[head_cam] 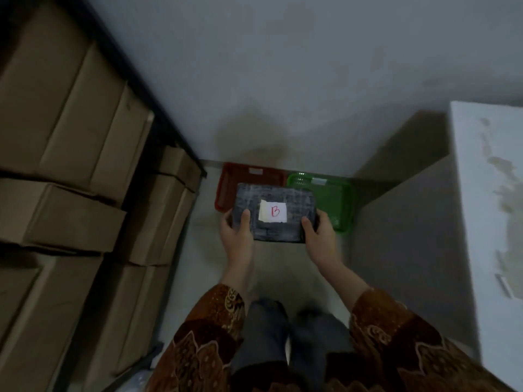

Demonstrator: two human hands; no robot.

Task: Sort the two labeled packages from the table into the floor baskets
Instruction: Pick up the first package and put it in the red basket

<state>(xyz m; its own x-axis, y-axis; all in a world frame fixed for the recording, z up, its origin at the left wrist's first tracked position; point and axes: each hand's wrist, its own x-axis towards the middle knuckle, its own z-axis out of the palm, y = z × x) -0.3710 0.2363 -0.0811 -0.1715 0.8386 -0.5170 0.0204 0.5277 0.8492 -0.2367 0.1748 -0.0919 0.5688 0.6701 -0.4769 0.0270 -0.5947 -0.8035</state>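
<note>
We are gripping the dark package [276, 215] with both hands: left hand [235, 230] closed on its 9 o'clock edge, right hand [318, 232] closed on its 3 o'clock edge, thumbs lying on top. A white label [273, 211] marked "B" in red is facing up. We are holding the package in the air above two floor baskets sitting side by side: red basket [226, 188] at 10 o'clock, green basket [336, 199] at 2 o'clock. Cardboard boxes [70, 137] are filling shelving at 9 o'clock; a white counter [492, 193] is standing at 3 o'clock.
</note>
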